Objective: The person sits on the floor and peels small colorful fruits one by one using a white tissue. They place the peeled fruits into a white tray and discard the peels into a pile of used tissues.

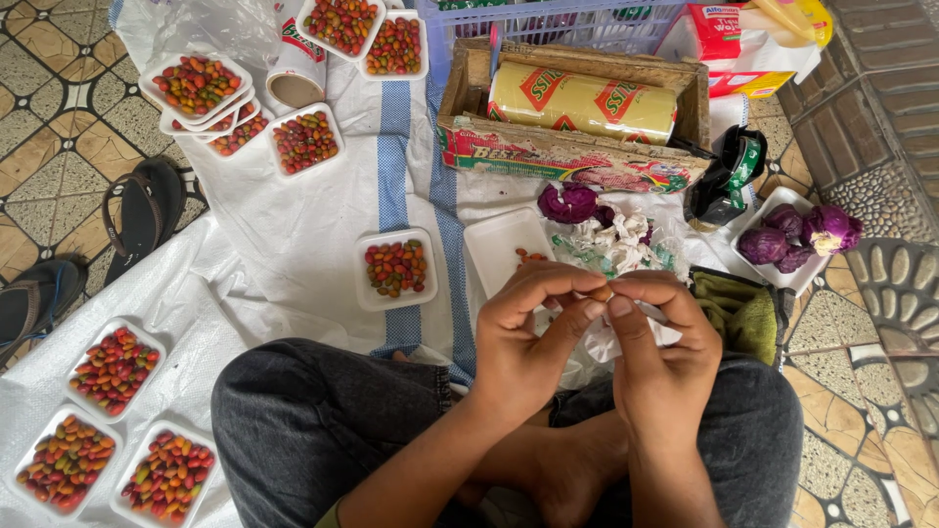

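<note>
My left hand [528, 332] and my right hand [660, 342] meet above my crossed legs, fingertips pinched together on one small orange-brown fruit [601, 291]. Just beyond the hands lies a white foam tray [494, 256] with only a couple of fruits in it. To its left stands a filled tray [395, 267] of red, orange and green fruits. A heap of crumpled white plastic and leaf scraps [616, 240] lies behind my right hand.
A roll of cling film [582, 102] rests in its cardboard box. Purple cabbage pieces fill a tray [794, 235] at right, beside a green cloth [743, 313]. Several filled trays [115, 367] sit at left and at the back [196, 83]. Sandals [145, 210] lie on the tiled floor.
</note>
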